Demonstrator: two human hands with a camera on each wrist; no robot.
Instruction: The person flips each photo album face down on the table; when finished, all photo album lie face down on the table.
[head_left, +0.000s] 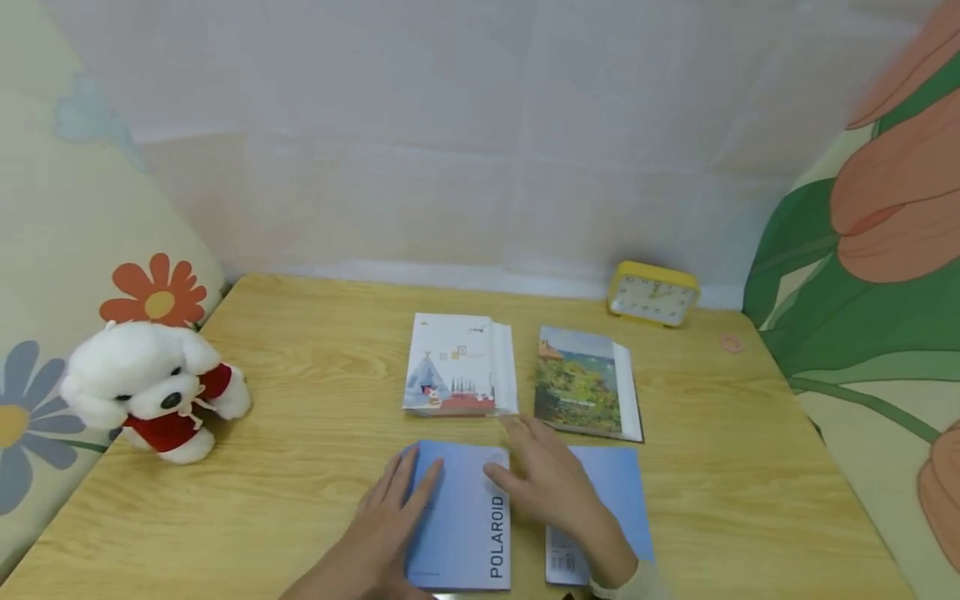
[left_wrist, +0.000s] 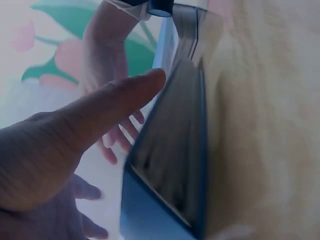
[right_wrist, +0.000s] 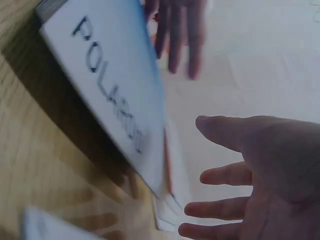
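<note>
A thick blue book (head_left: 465, 508) with POLAROID printed along its right side lies near the front of the table. My left hand (head_left: 384, 529) rests at its left edge, fingers straight over the cover. In the left wrist view the thumb (left_wrist: 117, 102) stretches out beside the book's page edge (left_wrist: 172, 145). Above the book's upper right edge hovers my right hand (head_left: 551, 483), its fingers extended and holding nothing. The right wrist view shows that hand (right_wrist: 265, 180) with spread fingers. Partly under the right forearm lies a second blue book (head_left: 611, 487), a barcode near its lower corner.
Behind them are a white-covered stack of books (head_left: 450, 367) with a tent drawing and books with a landscape cover (head_left: 577, 383). A yellow alarm clock (head_left: 652, 293) and a pink ring (head_left: 731, 342) are at the back right. A white plush dog (head_left: 161, 387) sits at the left edge.
</note>
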